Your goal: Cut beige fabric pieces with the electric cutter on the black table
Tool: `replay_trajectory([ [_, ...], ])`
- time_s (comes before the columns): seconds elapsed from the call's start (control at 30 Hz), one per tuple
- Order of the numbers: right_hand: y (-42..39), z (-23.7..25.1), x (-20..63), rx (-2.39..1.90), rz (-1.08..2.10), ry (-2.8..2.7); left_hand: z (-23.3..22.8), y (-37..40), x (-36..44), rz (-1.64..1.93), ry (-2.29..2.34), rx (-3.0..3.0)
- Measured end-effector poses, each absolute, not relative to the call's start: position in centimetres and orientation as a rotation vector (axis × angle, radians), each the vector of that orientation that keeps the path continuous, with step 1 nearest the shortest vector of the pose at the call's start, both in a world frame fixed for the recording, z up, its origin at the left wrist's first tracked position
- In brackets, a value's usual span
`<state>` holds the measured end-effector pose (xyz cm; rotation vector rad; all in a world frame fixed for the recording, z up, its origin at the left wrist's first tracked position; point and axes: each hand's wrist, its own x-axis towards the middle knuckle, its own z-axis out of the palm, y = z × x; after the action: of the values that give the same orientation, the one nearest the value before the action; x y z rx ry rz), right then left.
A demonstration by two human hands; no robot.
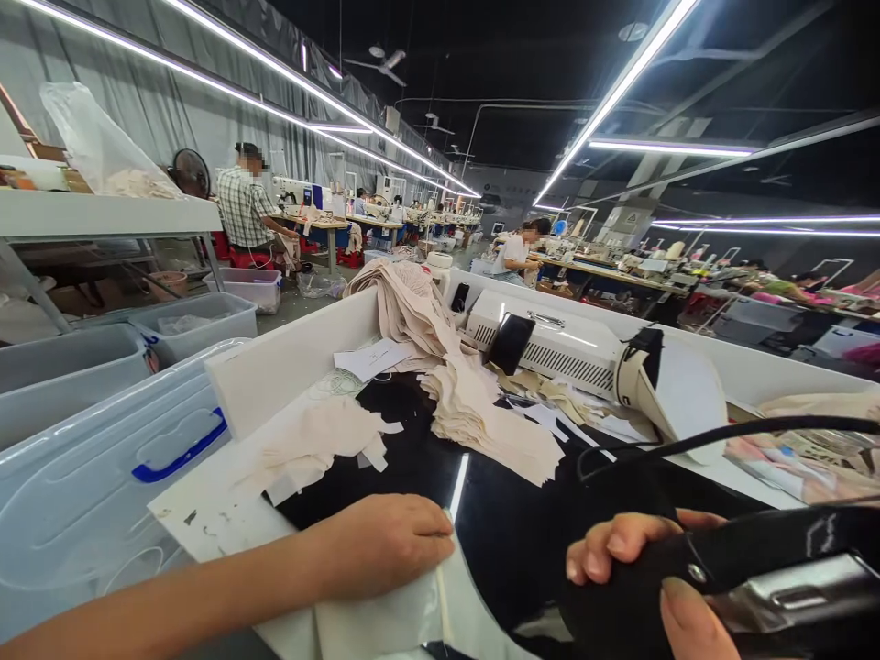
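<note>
Gripping an iron (756, 568) lying lengthwise left-to-right.

**What the view does not show fully**

The right hand (639, 587) is cut by the bottom edge; only its fingers and thumb show around the black handle (756, 550), and the tool itself runs out of the picture at the right. The fingertips of the left hand (385, 541) are curled down onto the pale fabric piece (385, 623), so what they grip is hidden. The fabric piece continues below the edge. The paper slip (375, 357) on the desk (426, 458) carries marks too small to read. Distant workers are too small to describe.
</note>
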<state>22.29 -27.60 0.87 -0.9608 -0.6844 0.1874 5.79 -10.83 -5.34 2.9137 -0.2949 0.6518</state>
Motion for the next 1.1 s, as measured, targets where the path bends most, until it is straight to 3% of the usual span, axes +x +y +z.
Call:
replay_trajectory([
  [0.33, -21.1, 1.6, 21.1, -0.896, 0.207, -0.662, -5.9, -10.8, 5.8, 0.638, -0.285, 2.802],
  [1.1, -20.5, 0.0, 20.6, -0.926, 0.169, -0.769, -4.8, -11.1, 5.4, 0.691, -0.242, 2.792],
])
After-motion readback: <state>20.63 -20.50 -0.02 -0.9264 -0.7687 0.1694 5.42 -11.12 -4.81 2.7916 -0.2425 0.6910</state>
